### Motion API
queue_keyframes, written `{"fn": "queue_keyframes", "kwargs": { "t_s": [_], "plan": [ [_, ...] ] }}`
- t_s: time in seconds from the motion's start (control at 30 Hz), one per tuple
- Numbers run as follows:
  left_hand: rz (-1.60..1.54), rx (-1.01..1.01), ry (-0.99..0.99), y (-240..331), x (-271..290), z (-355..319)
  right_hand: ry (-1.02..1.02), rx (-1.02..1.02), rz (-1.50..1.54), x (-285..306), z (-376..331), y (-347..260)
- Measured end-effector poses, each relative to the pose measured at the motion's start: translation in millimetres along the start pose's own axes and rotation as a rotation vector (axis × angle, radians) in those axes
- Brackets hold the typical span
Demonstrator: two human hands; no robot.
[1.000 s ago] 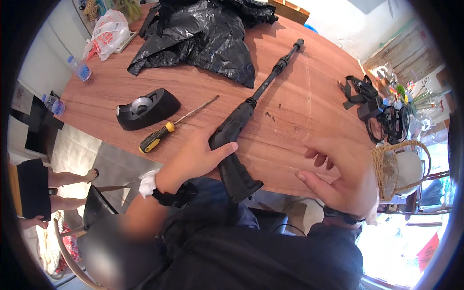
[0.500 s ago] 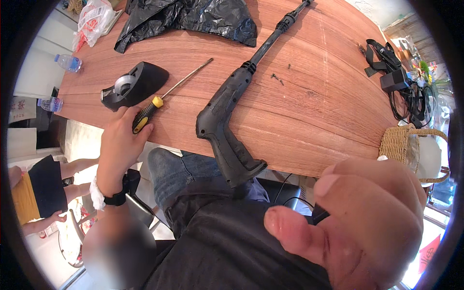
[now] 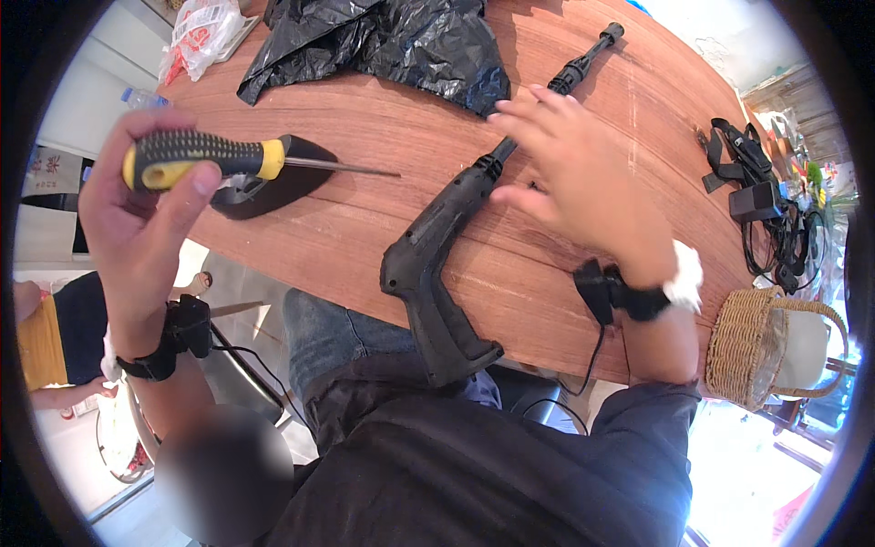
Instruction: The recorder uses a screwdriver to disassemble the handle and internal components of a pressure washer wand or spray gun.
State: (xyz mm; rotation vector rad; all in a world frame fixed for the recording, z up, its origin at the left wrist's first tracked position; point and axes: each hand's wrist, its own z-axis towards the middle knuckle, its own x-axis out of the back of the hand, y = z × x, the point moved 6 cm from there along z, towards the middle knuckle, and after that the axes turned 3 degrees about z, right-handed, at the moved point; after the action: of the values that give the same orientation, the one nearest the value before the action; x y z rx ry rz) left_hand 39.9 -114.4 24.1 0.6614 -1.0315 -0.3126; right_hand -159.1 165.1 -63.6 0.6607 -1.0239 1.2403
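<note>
My left hand [image 3: 137,242] is raised over the table's left side, closed round the black and yellow handle of a screwdriver [image 3: 205,159]. Its thin metal shaft points right. Beneath the screwdriver, partly covered by it, stands a black tape dispenser [image 3: 273,196]. A black spray gun [image 3: 428,228] with a long barrel lies slanting across the table, its grip hanging past the near edge. My right hand [image 3: 583,182] hovers at the barrel, fingers spread and holding nothing, and covers part of it. Whether it touches the barrel I cannot tell. Most of the small screws there are hidden by this hand.
A crumpled black plastic bag [image 3: 392,55] lies at the back, with a white and red bag [image 3: 202,36] left of it. Straps and cables [image 3: 761,202] sit at the right, near a wicker basket [image 3: 743,351]. Another person [image 3: 68,333] is at the left.
My left hand has lifted the screwdriver off the table and turned its shaft rightward. My right hand has gone from close in front of the camera to above the spray gun's barrel.
</note>
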Motion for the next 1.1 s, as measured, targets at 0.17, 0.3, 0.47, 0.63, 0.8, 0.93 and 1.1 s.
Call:
{"fn": "queue_keyframes", "kwargs": {
  "t_s": [0.17, 0.3, 0.47, 0.63, 0.8, 0.93, 1.1],
  "plan": [
    [0.014, -0.182, -0.016, 44.9, 0.6, 30.7, -0.252, -0.076, 0.277, -42.3, 2.3, 13.9],
    [0.022, -0.266, -0.124, 63.4, -33.6, 51.4, -0.344, -0.178, 0.490, -47.6, -7.1, 5.1],
    [0.104, -0.348, -0.220, 61.5, -43.1, 59.2, -0.345, -0.150, 0.362, -48.3, -3.7, -1.4],
    [0.076, -0.495, -0.181, 78.7, -18.9, 62.7, -0.306, -0.146, 0.439, -43.7, -1.1, -1.1],
    [0.210, -0.521, -0.244, 87.7, -34.1, 62.8, -0.297, -0.140, 0.456, -47.2, -2.6, 1.5],
    [0.241, -0.380, -0.256, 83.6, -40.2, 67.1, -0.287, -0.134, 0.440, -46.9, -2.5, 4.0],
    [0.079, -0.468, -0.410, 103.6, -46.2, 74.4, -0.282, -0.132, 0.450, -49.3, -4.0, 3.9]
  ]
}}
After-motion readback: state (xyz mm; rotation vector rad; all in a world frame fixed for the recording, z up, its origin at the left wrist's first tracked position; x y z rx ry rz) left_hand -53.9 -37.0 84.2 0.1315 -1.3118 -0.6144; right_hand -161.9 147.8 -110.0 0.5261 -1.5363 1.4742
